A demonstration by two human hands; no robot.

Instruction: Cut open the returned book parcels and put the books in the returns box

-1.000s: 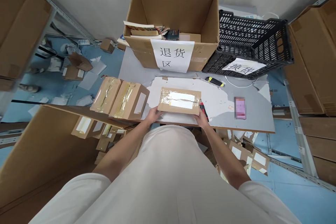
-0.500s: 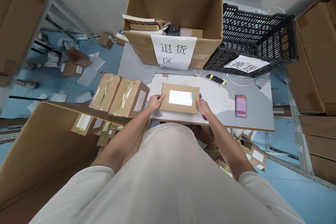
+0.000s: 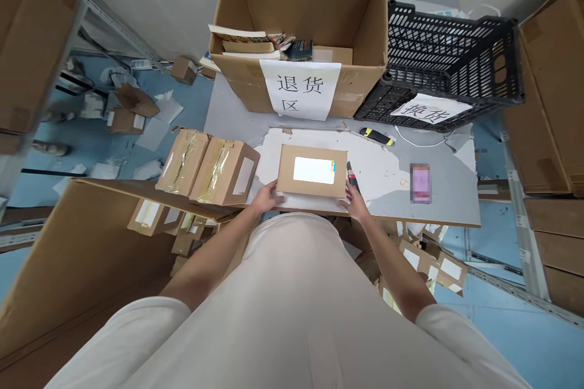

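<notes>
A flat brown cardboard box (image 3: 285, 171) with a white label (image 3: 314, 170) on top lies on the table in front of me. My left hand (image 3: 267, 197) is at its near left corner, fingers apart and not wrapped round it. At the near right corner is my right hand (image 3: 354, 199), also open, its fingertips by the box edge. Whether the fingertips touch the cardboard, I cannot tell. Just beyond that hand, right of the box, lies a red and black utility knife (image 3: 351, 176).
Two taped boxes (image 3: 223, 170) stand left on the table (image 3: 447, 213). Behind are a large carton (image 3: 246, 88) of books and a black plastic crate (image 3: 456, 76). A yellow and black cutter (image 3: 376, 136) and a blurred pink item (image 3: 420, 183) lie right. An open carton (image 3: 104, 243) is at lower left.
Both hands have loosened from the box's sides and slid down toward its near corners. The box has hardly moved. More of the red knife shows now.
</notes>
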